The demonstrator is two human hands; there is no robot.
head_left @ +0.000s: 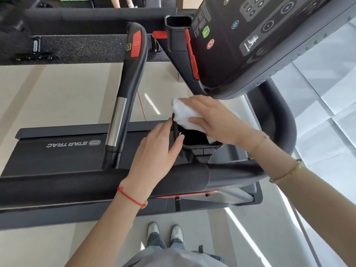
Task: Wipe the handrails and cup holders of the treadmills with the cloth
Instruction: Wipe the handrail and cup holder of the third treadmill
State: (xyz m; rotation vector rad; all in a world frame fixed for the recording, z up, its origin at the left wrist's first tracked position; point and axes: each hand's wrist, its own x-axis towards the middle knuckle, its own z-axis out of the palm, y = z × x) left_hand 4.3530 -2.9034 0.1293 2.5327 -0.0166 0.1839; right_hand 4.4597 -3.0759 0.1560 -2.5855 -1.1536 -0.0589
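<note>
A white cloth (184, 116) lies over the far rim of the near black cup holder (200, 146), partly tucked into it. My right hand (213, 120) holds the cloth, with fingers spread over the top and the thumb curled under it. My left hand (156, 153) grips the cup holder's left wall, thumb at the rim. The padded black side handrail (96, 185) runs across below both wrists. A second cup holder (177, 31) sits farther off, beside the console (260, 35). An inner handrail (127, 89) with a red pad and a chrome sensor stands to the left.
The treadmill belt deck marked STAR TRAC (57, 151) lies at the left. A thin red safety cord (141, 108) hangs between the inner handrail and the cup holder. My feet (165, 231) stand on the pale floor beside the machine. Another treadmill lies beyond.
</note>
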